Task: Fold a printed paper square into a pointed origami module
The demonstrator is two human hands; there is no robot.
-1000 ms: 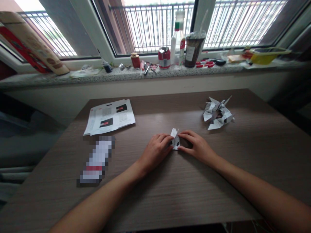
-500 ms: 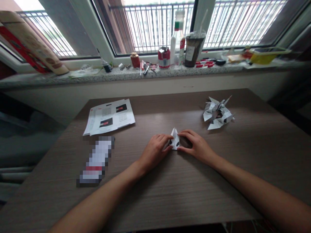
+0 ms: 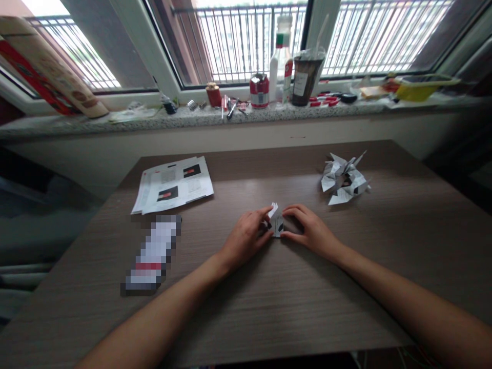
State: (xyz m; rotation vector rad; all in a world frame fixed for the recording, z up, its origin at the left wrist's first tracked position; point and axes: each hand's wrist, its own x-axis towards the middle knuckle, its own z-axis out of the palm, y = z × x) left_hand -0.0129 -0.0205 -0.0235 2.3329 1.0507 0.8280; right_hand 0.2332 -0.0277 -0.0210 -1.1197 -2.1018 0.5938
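Note:
A small piece of folded paper (image 3: 277,225), white with dark print, is between my two hands at the middle of the table. My left hand (image 3: 248,233) pinches its left side, with the index finger at a raised flap near the top and the thumb low down. On the other side, my right hand (image 3: 313,231) grips the right edge between bent fingers and thumb. Part of the paper is hidden by the left fingers. To the upper right lies a cluster of folded paper shapes (image 3: 338,169) with pointed tips.
Printed sheets (image 3: 175,187) lie in a stack at the table's back left, and a pixelated phone-like object (image 3: 154,253) is nearer me. Along the stone windowsill (image 3: 134,123) stand a red can (image 3: 260,92), a bottle (image 3: 282,66), a dark cup with a straw (image 3: 305,79) and a yellow basket (image 3: 415,89).
The paper's upright point has been bent over, with a flap now tilted beside my left index finger. My left fingers have shifted slightly; my right hand has stayed in place.

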